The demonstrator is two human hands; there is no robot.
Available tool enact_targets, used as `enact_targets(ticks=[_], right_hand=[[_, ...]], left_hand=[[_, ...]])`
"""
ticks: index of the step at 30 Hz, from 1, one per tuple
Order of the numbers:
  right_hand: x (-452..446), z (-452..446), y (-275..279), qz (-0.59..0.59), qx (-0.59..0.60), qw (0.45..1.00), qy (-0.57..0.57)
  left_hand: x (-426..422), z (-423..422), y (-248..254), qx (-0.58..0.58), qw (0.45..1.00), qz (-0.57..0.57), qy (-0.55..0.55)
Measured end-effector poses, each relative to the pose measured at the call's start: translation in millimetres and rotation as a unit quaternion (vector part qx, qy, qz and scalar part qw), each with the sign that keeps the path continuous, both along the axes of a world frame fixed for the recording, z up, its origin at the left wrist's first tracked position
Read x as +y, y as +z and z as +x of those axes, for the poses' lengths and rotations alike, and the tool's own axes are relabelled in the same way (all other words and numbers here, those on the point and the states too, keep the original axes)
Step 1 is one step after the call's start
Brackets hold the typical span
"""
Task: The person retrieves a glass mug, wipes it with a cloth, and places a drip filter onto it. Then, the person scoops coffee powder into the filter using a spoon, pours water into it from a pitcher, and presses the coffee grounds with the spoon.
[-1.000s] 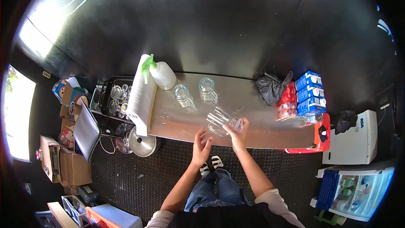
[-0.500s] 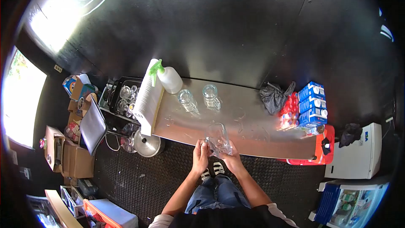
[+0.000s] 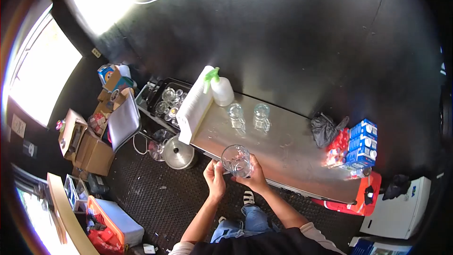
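A clear drinking glass (image 3: pixel 236 157) is tipped so its round mouth faces up toward me, just over the near edge of the steel table (image 3: pixel 292 160). My right hand (image 3: pixel 254 175) wraps round its right side and lower part. At its left side, my left hand (image 3: pixel 214 179) is closed with thumb and fingers against the glass; the exact contact is partly hidden. Two more clear items, a left glass (image 3: pixel 235 112) and a right glass (image 3: pixel 261 112), stand apart toward the back of the table.
A spray bottle (image 3: pixel 222 90) stands beside a white stack (image 3: pixel 197 106). Left of it sits a dark tray of glassware (image 3: pixel 171 99), above a metal lidded pot (image 3: pixel 179 155). Blue cartons (image 3: pixel 362 144) and a black bag (image 3: pixel 324 130) occupy the right end.
My view has turned, so the table sits lower and tilts down to the right. The glass has tipped its mouth toward me, and my left hand has shifted slightly left.
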State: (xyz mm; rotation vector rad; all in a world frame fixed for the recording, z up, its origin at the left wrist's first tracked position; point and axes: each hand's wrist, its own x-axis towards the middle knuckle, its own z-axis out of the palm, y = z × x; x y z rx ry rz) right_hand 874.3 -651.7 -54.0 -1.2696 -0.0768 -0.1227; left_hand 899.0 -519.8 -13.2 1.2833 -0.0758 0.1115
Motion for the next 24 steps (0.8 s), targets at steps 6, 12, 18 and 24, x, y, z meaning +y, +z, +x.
enact_targets(ticks=[6,12,18,24], right_hand=[[49,-3,23,-0.095,-0.084,0.991,0.046],[115,-31,42,-0.116,-0.128,0.977,0.122],[198,-101,73,-0.136,-0.166,0.951,0.222],[276,-197,82,-0.099,-0.182,0.907,0.367]], left_hand=[[51,-31,28,-0.026,0.995,0.002,0.093],[116,-91,52,-0.066,0.981,0.008,0.183],[185,-193,73,-0.076,0.954,-0.028,0.290],[247,-320,71,-0.090,0.906,-0.034,0.413]])
